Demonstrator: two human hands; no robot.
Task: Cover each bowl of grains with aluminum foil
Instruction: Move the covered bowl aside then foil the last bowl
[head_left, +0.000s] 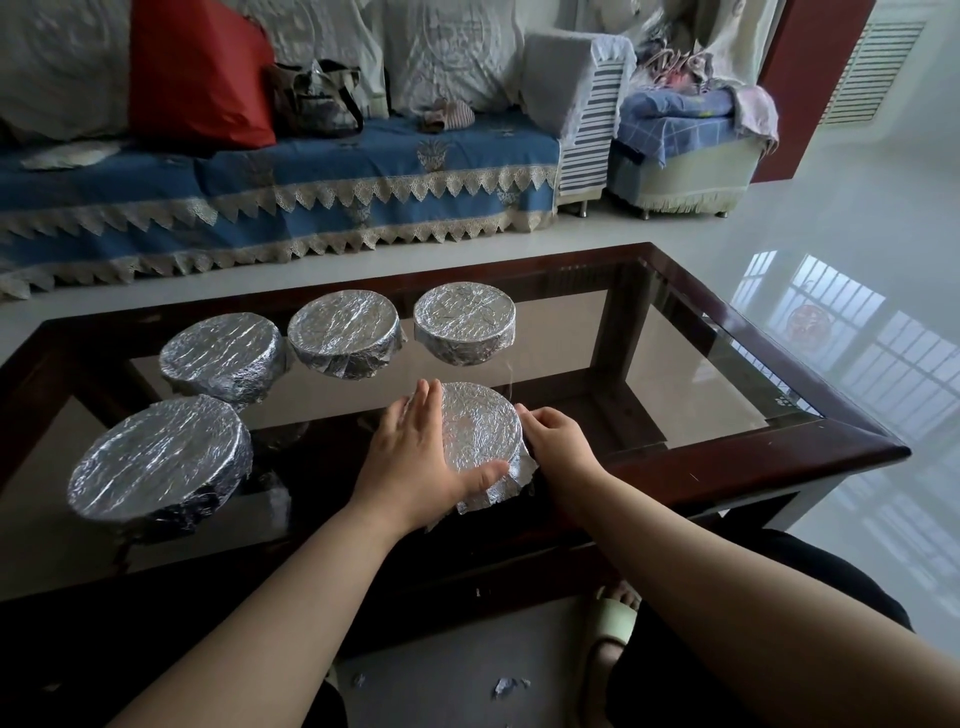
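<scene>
Several bowls wrapped in crinkled aluminum foil stand on a glass-topped table (701, 332). The nearest foil-covered bowl (480, 426) sits between my hands near the front edge. My left hand (415, 452) lies flat against its left side, fingers straight and thumb across the front rim. My right hand (553, 439) has its fingers curled onto the foil at the bowl's right rim. Loose foil flares out below the front. Other covered bowls stand at the front left (161, 462), middle left (223, 356), back middle (343, 332) and back right (465, 322). No grains are visible.
The table has a dark wooden frame (810, 441). Behind it runs a sofa (311, 176) with a blue cover, a red bag (197, 73) and a handbag (317, 98). Foil scraps (506, 686) lie on the floor by my sandalled foot (615, 618).
</scene>
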